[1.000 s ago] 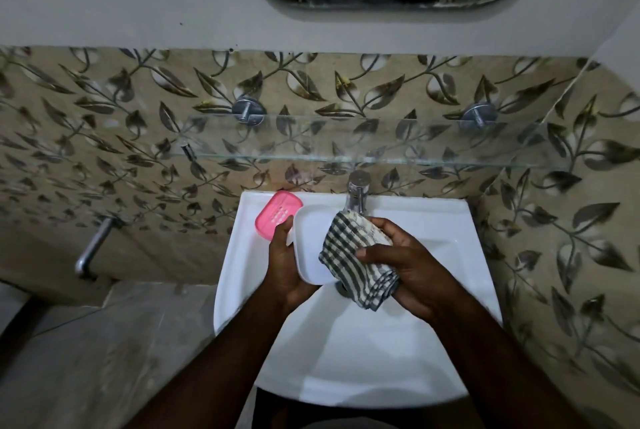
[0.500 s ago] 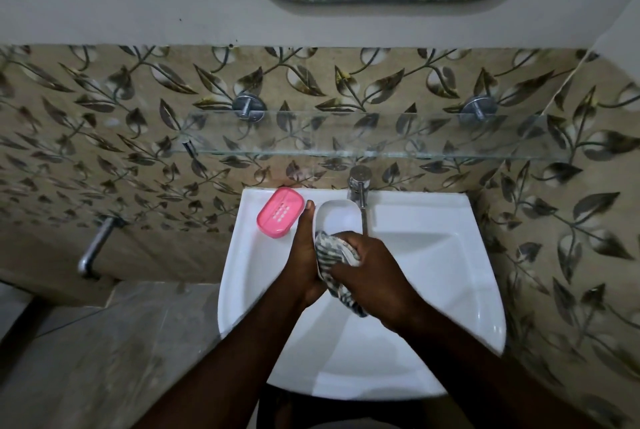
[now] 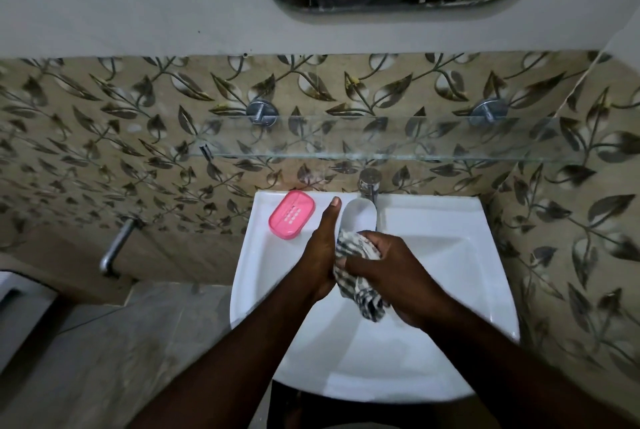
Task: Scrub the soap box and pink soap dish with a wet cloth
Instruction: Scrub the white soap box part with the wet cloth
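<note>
White soap box point(image 3: 360, 217) sits tilted over the sink point(image 3: 450, 255) just below the tap point(image 3: 370, 183), left grip point(image 3: 320, 255) clasping its left edge, right grip point(image 3: 391, 273) bunching the striped cloth point(image 3: 363, 297) against it, pink soap dish point(image 3: 292, 214) on the sink's back-left rim.

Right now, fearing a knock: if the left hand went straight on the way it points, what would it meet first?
Likely the tiled wall, passing between pink soap dish and tap; the left hand's height over the sink ledge is unclear.

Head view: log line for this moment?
left hand holds soap box | right hand grips cloth against it | pink soap dish on sink rim
</note>
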Demonstrator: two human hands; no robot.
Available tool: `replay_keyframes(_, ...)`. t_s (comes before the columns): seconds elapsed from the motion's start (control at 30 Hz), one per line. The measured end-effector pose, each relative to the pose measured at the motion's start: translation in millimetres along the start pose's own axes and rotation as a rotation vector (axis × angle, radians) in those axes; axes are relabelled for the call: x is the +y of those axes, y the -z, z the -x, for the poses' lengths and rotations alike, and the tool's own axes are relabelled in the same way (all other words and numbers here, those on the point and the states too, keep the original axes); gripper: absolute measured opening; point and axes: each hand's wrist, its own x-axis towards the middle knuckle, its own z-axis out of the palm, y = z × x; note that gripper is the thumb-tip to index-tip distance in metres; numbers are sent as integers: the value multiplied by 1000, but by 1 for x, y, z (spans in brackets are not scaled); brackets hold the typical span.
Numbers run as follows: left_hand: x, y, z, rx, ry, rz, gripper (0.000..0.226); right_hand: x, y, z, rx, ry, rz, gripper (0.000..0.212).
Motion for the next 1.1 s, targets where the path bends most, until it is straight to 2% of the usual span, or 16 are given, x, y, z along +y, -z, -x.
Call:
replay_keyframes(0.07, -2, -7, 4, 2, -30, -7, 78, -6, 8, -5, 9, -11, -38, 8)
replay_keyframes(0.13, -4, -19, 8, 1, -44, 44, 64, -18, 15, -16, 96, 45, -138, 13)
replay_keyframes(0.2, -4, -28, 8, -13, -47, 93, 60, -27, 16, -23, 187, 98, -237, 12)
replay_keyframes(0.27, -1, -27, 6, -26, -66, 84, 62, -21, 12, -19, 216, 146, -152, 13)
replay_keyframes(0.33, 3, -22, 7, 19, -73, 34, 69, -8, 10, -5, 85, 135, 29, 4)
replay_keyframes(0.43, -8, -13, 7, 113, -67, -13, 80, 0, 17, 2, -78, 43, 182, 13)
replay_keyframes(0.53, -25, -22, 13, 135, -42, 38, 70, -8, 25, -16, 2, -23, 11, 16)
replay_keyframes(0.63, -38, -25, 16, 171, -60, 72, 71, -9, 21, -24, 118, -11, -158, 9)
replay_keyframes(0.7, -33, -21, 17, 205, -67, 78, 78, 3, 13, -14, 93, 16, -103, 9)
replay_keyframes(0.8, -17, -11, 14, 238, -52, 1, 89, 23, 6, 5, -25, 26, 159, 11)
replay_keyframes(0.87, -9, -6, 12, 239, -74, -50, 87, 23, 5, 4, -59, 8, 248, 10)
replay_keyframes(0.93, -4, -5, 14, 215, -54, -50, 84, 12, 1, -5, -15, -20, 156, 9)
replay_keyframes(1.03, -2, 3, 14, 100, -87, -16, 78, -8, -18, -16, 130, -30, -191, 12)
replay_keyframes(1.1, -1, 11, 14, 33, -119, 29, 66, -10, -34, -16, 216, 71, -160, 11)
